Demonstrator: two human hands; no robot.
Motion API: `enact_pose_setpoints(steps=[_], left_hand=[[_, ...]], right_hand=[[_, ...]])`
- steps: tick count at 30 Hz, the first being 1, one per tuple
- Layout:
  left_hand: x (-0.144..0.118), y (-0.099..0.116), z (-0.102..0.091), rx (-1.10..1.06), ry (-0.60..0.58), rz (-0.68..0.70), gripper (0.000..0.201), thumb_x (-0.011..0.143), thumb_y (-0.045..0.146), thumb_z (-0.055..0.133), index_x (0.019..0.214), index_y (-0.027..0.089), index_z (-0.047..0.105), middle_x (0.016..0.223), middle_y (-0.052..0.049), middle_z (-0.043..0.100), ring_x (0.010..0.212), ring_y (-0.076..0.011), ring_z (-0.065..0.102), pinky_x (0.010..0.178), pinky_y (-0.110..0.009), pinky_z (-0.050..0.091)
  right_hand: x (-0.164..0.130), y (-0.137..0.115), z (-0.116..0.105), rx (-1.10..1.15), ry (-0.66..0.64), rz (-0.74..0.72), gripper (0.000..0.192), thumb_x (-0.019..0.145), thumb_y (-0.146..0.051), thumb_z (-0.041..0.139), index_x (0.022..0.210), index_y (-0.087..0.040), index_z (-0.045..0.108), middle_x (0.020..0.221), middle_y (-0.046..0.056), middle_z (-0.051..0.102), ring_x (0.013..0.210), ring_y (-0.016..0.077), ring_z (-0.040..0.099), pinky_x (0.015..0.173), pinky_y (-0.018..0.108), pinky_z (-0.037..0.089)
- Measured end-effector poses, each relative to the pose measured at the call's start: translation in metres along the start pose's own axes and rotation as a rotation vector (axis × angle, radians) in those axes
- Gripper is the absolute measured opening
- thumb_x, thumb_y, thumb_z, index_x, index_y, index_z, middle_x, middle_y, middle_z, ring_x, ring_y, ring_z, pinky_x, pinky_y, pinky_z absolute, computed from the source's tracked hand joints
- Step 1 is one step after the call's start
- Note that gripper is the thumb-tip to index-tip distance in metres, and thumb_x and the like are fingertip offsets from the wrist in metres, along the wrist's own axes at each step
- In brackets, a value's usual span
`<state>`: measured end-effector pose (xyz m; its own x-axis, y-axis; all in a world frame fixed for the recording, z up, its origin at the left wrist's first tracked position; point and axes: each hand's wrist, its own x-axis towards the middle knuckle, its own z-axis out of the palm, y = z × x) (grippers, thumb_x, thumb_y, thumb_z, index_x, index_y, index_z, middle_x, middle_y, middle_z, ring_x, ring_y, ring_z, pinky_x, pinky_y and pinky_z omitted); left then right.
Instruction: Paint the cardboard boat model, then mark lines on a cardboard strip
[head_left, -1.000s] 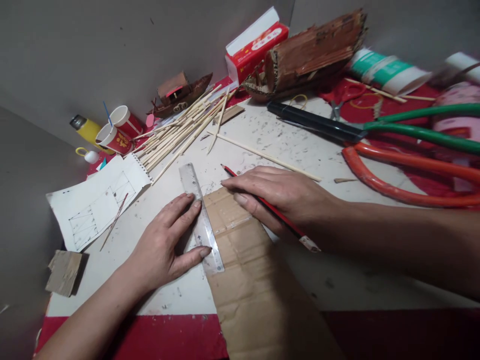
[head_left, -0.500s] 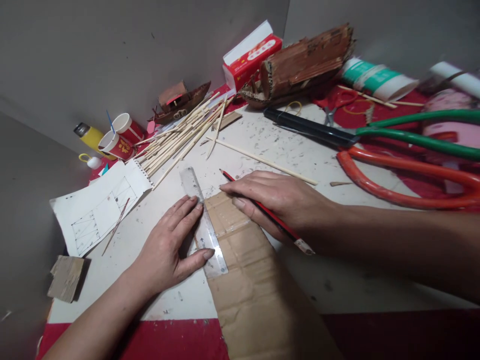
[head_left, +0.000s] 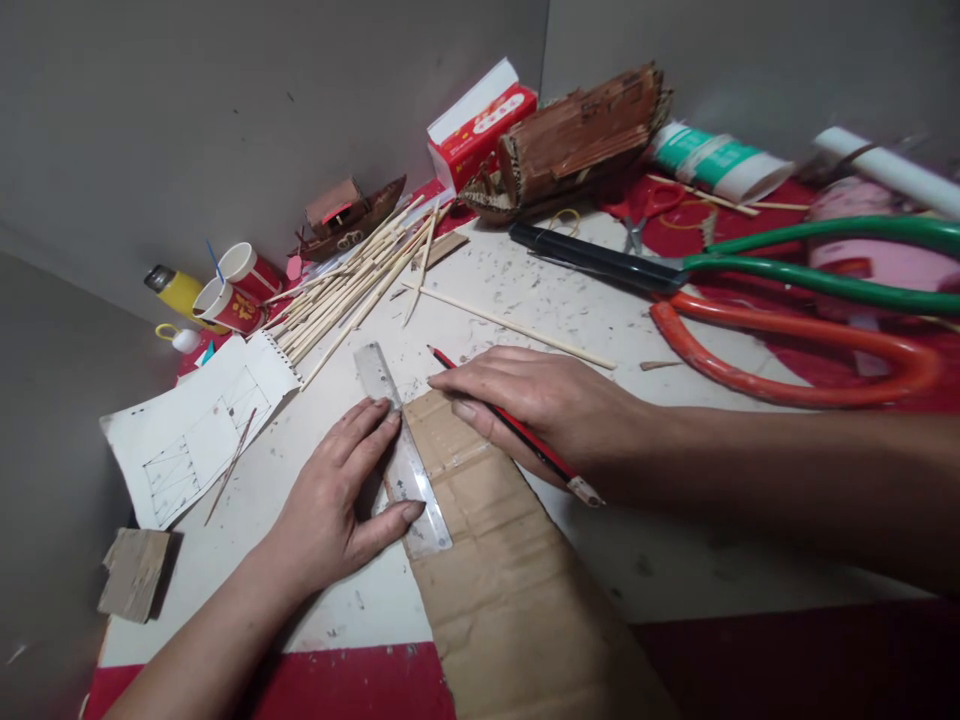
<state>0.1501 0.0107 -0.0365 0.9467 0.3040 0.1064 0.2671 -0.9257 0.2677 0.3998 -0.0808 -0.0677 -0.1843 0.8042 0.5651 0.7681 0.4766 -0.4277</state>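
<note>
— What do I have under my hands?

— My left hand (head_left: 337, 500) lies flat, fingers (head_left: 375, 420) spread and pressing a clear ruler (head_left: 401, 450) along the left edge of a cardboard strip (head_left: 495, 560). The strip is brown, creased, with a band of tape across it, and runs from the middle of the white counter (head_left: 675, 560) over its near edge.

— And the right?

— My right hand (head_left: 547, 405) rests on the strip's far end, fingers clenched loosely round a red pencil (head_left: 517, 430), its tip pointing beyond the ruler.
</note>
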Motion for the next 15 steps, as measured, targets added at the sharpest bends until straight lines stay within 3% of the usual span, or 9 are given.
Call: enact_pose_setpoints(steps=[15], left_hand=[[0.0001,-0.0029,0.0006,-0.016,-0.002,0.012,0.076,0.090,0.041,0.064,0.154,0.024,0.029,0.157,-0.016,0.037,0.146,-0.0329,0.032,0.116,-0.055,0.034]], right_hand=[[-0.0006,0.0007,0.0006,0.017,0.008,-0.010,0.030,0.099,-0.024,0.044,0.117,-0.011,0.064,0.104,0.014,0.074,0.095,0.0243,0.068,0.082,0.040,0.054]])
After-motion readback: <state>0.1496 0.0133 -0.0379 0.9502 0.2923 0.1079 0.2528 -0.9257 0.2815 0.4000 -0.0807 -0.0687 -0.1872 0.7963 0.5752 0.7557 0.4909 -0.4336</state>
